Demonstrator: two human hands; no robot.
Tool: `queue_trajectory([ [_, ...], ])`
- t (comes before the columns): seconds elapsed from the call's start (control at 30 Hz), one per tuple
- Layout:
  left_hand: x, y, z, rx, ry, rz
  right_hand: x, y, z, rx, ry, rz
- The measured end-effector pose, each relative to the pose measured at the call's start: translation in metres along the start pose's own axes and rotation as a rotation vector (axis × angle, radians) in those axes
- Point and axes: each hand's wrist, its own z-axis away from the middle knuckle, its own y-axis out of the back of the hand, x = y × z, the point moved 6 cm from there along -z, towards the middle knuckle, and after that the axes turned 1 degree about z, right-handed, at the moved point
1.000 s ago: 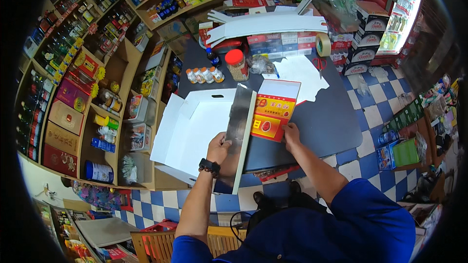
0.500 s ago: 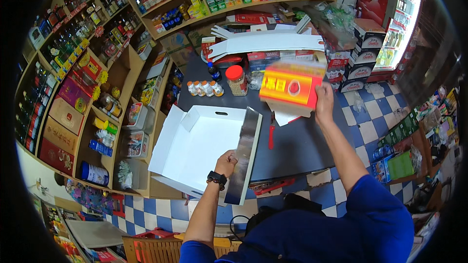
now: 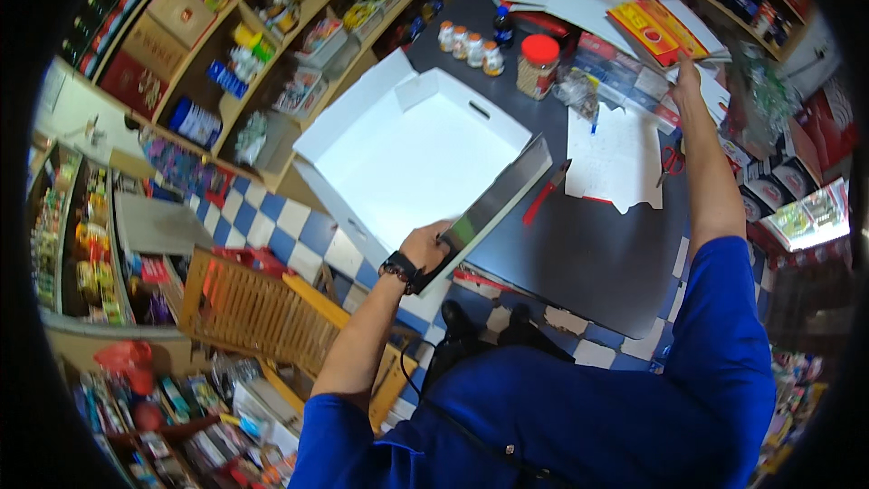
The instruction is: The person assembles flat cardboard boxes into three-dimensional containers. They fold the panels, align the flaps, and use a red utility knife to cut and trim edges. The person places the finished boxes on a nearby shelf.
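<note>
My left hand (image 3: pixel 425 249) is closed on the near right edge of an open white cardboard box (image 3: pixel 416 149), beside its dark printed side flap (image 3: pixel 498 204). The box tilts over the table's left end. My right arm stretches to the far right, where my right hand (image 3: pixel 688 83) grips the near edge of a red and yellow cardboard piece (image 3: pixel 654 29). That piece lies over a pile of white cardboard strips (image 3: pixel 579 11). Between my hands, a red-handled knife (image 3: pixel 541 199) and a torn white cardboard sheet (image 3: pixel 615 158) rest on the dark table (image 3: pixel 606 258).
Red-handled scissors (image 3: pixel 671 163) lie right of the sheet. Farther back stand a red-lidded jar (image 3: pixel 538 66), several small orange-capped bottles (image 3: pixel 471 47) and a dark bottle (image 3: pixel 502 27). Stocked shelves (image 3: pixel 262 63) line the left. A wooden chair (image 3: pixel 262 312) stands behind the table's near left.
My right hand has carried the red and yellow cardboard away, over to the far pile, uncovering the white sheet and scissors. My left hand stays on the box edge. The view has turned.
</note>
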Motion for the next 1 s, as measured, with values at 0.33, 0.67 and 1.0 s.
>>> queue_trajectory([
  [0.33, 0.071, -0.108, 0.023, -0.057, -0.083, -0.815, 0.099, -0.070, 0.388, -1.290, 1.225, 0.852],
  [0.67, 0.053, -0.143, 0.017, -0.241, -0.120, -0.542, 0.230, -0.007, 0.395, -1.489, 0.659, 1.544],
  [1.0, -0.015, -0.073, 0.031, 0.102, 0.166, -0.385, 0.260, 0.022, 0.413, -1.389, 0.668, 1.640],
])
